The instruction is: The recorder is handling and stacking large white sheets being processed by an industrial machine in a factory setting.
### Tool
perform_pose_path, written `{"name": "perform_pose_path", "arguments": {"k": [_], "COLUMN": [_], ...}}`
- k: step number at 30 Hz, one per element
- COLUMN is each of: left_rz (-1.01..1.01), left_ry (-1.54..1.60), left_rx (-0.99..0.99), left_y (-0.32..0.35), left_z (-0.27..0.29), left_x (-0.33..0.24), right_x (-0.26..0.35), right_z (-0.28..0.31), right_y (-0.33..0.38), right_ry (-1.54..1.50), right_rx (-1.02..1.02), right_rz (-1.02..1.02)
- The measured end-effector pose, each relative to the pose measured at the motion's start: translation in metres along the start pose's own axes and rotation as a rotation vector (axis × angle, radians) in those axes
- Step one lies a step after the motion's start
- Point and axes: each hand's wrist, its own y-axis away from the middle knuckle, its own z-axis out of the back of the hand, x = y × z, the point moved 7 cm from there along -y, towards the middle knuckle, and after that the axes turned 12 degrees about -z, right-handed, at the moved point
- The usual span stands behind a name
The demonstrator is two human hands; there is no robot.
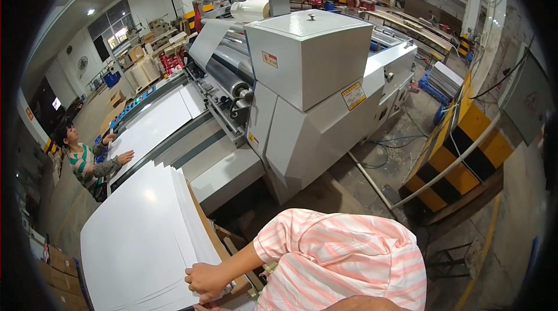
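A tall stack of large white paper sheets (136, 232) fills the lower left, its edges slightly fanned near me. Reaching in from the right, my right hand (208, 281) is closed at the stack's near corner, its fingers curled on the edges of the top sheets. Just below it, a few fingers of my left hand (206, 307) show at the bottom rim. The rest of that hand is cut off, so its grip is hidden. A brown board (203, 218) stands along the stack's right side.
A big grey machine (314, 78) with rollers (224, 67) stands ahead. Across its feed table, a co-worker (87, 160) in a striped top rests both hands on a white sheet (154, 128). A yellow-black striped block (459, 148), a pipe and a stool (459, 261) stand to the right.
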Motion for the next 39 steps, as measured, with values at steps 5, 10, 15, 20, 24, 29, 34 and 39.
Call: {"name": "perform_pose_path", "arguments": {"k": [5, 10, 15, 20, 24, 29, 34, 39], "left_rz": [0.084, 0.069, 0.082, 0.122, 0.079, -0.041, 0.086, 0.085], "left_ry": [0.094, 0.033, 0.096, 0.080, 0.117, 0.107, 0.013, 0.189], "left_rx": [0.037, -0.027, -0.051, -0.020, -0.027, -0.016, 0.002, 0.047], "left_y": [-0.002, 0.009, 0.013, 0.005, 0.011, -0.001, 0.011, -0.001], "left_z": [-0.015, -0.019, -0.026, -0.014, -0.018, -0.004, -0.016, -0.008], "left_x": [-0.008, -0.028, -0.031, -0.015, -0.021, 0.000, -0.012, -0.009], "right_x": [-0.003, 0.002, 0.003, 0.006, 0.017, 0.017, -0.003, 0.024], "right_z": [-0.003, 0.003, -0.001, 0.025, 0.049, 0.014, -0.020, 0.013], "right_y": [-0.006, -0.007, -0.015, -0.035, -0.030, -0.003, 0.007, 0.012], "right_ry": [-0.059, -0.050, -0.006, -0.015, -0.144, 0.018, 0.242, 0.136], "right_rx": [0.098, 0.104, 0.113, -0.119, -0.264, -0.155, -0.046, -0.049], "right_rz": [-0.107, -0.082, -0.152, -0.080, 0.103, 0.249, 0.225, 0.285]}}
